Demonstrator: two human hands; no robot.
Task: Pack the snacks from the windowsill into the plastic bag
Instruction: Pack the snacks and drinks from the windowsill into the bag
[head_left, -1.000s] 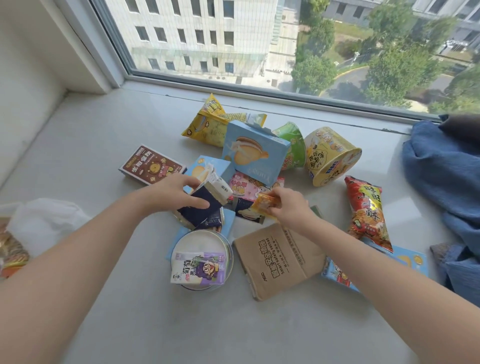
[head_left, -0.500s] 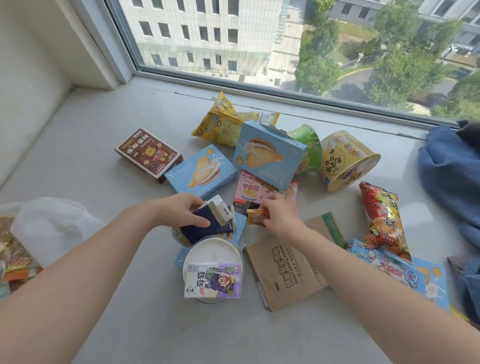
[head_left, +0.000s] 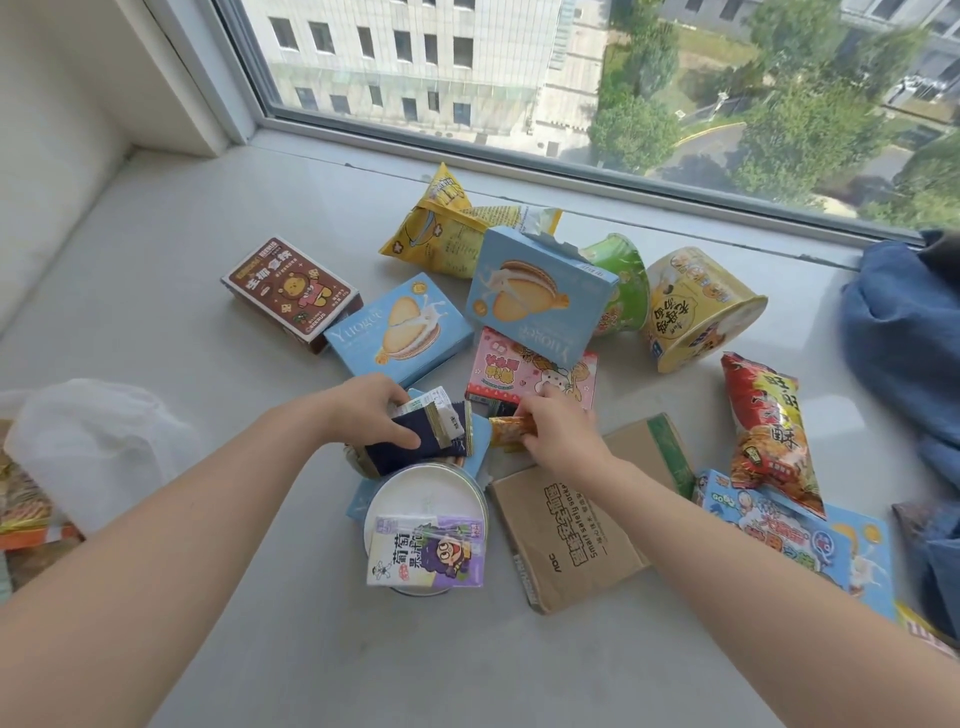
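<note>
Two light-blue sandwich-biscuit boxes (head_left: 399, 332) (head_left: 537, 296); two instant-noodle cups, one green (head_left: 621, 283), one yellow (head_left: 696, 306); two puffed snack bags, yellow (head_left: 447, 228) and red (head_left: 769, 441); one brown cardboard box (head_left: 571, 540); one round tin (head_left: 426, 499).

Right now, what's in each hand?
Left hand: grips dark blue packet with other small packets.
Right hand: pinches small orange packet.

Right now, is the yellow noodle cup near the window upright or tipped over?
Tipped over. The yellow noodle cup lies on its side on the windowsill, its lid facing the camera, beside the green cup.
</note>
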